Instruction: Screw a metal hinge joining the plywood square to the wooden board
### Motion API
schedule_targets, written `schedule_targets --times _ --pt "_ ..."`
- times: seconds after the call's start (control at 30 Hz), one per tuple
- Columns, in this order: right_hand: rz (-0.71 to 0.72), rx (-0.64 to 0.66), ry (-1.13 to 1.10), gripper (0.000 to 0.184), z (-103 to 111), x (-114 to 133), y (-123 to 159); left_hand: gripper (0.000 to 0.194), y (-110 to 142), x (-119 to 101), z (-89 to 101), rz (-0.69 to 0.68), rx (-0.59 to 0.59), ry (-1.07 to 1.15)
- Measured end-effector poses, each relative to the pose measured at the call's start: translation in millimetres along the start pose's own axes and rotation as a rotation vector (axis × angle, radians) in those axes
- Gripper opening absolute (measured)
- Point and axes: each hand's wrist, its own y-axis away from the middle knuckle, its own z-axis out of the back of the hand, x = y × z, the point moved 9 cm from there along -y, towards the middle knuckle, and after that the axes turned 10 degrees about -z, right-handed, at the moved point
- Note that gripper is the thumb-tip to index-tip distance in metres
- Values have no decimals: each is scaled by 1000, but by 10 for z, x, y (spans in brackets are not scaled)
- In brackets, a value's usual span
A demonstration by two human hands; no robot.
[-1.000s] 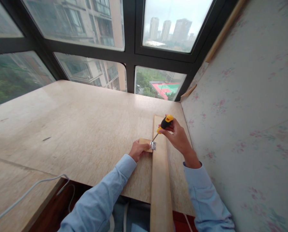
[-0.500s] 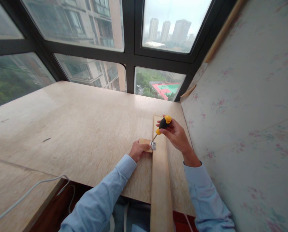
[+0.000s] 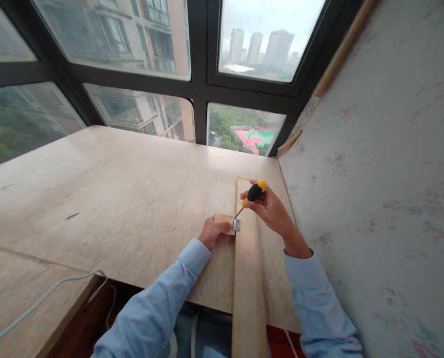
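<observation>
A long wooden board (image 3: 248, 278) lies lengthwise on the stone-patterned sill, its near end reaching over the front edge. Against its left side sits a small wooden block (image 3: 222, 219), pinched by my left hand (image 3: 212, 232). A silver metal hinge (image 3: 236, 225) spans the joint between block and board, with my left thumb at its left edge. My right hand (image 3: 272, 211) is closed round the handle of a yellow and black screwdriver (image 3: 256, 191). The tool slants down to the left, its tip at the hinge's upper left part. Any screw under the tip is too small to make out.
A wall with flowered paper (image 3: 356, 209) rises close on my right. Dark window frames (image 3: 201, 92) border the far side of the sill (image 3: 132, 189). At the lower left a white cable (image 3: 57, 283) runs over the edge beside a gap.
The screwdriver's handle has tilted slightly to the right and turned in my right hand, its tip staying at the hinge. My left hand, the block and the board keep their places.
</observation>
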Motion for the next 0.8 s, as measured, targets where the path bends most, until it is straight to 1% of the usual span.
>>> schedule_targets --times 0.1,0.13,0.17,0.2,0.33,0.4,0.43,0.47,0.5,0.6,0.63,0.67,0.7,0.8 --pt "-36 -279 235 63 164 8 17 37 1 -1 -3 -2 0 11" --pt "-43 -324 273 65 178 -5 19 38 -1 1 0 -5 -1 12" --pt "-44 -321 274 67 160 -28 12 38 -4 5 3 -8 -1 13" --pt "-35 -275 240 67 117 -56 -3 38 -9 10 6 -12 0 15" --pt "49 49 -16 58 -91 -64 -9 40 -30 43 19 -11 7 11" --pt "53 142 -75 55 -129 -27 15 40 -31 53 21 -1 8 9" --pt "42 147 -69 54 -128 -10 21 40 -28 51 18 2 9 11" --pt "29 113 -33 53 -106 5 20 40 -24 44 14 3 10 15" --pt "16 42 31 53 -62 19 16 39 -18 34 8 3 11 17" --pt "-11 -247 267 60 101 56 24 39 0 6 0 5 1 17" --pt "-16 -298 309 63 120 54 28 39 4 0 2 5 -5 17" --pt "-15 -302 313 65 111 40 24 39 6 -4 4 4 -10 16" --pt "-7 -265 281 67 79 19 16 39 7 -6 6 3 -13 14" --pt "44 -49 85 68 -46 -25 13 41 -3 4 9 -2 -9 9"
